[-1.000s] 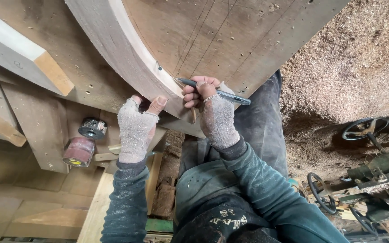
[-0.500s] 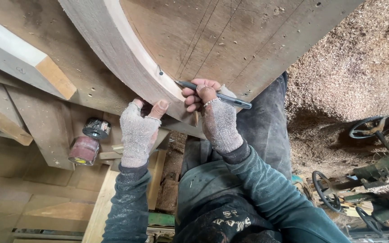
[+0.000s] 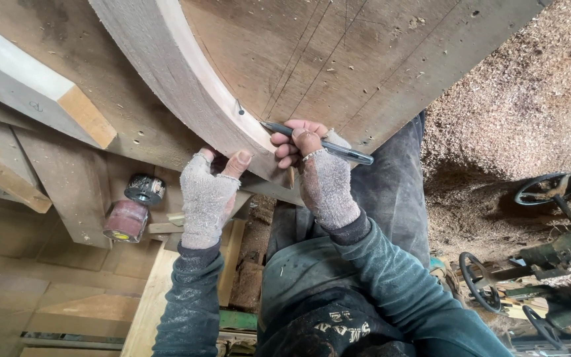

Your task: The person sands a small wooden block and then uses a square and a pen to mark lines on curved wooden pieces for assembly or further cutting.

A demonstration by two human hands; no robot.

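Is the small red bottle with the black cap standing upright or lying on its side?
Lying on its side. The red bottle rests lengthwise on the wooden boards, black cap end pointing up-right toward the left hand.

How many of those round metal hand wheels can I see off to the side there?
3. One hand wheel sits by the sawdust pile at upper right, another wheel lower beside the person's sleeve, a third wheel near the bottom corner, partly cut off. More may be hidden.

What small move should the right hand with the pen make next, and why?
Probably draw the pen onward along the curved wooden piece. Its tip sits at that piece's inner edge on the board, the right hand grips it, and the left hand braces the curve.
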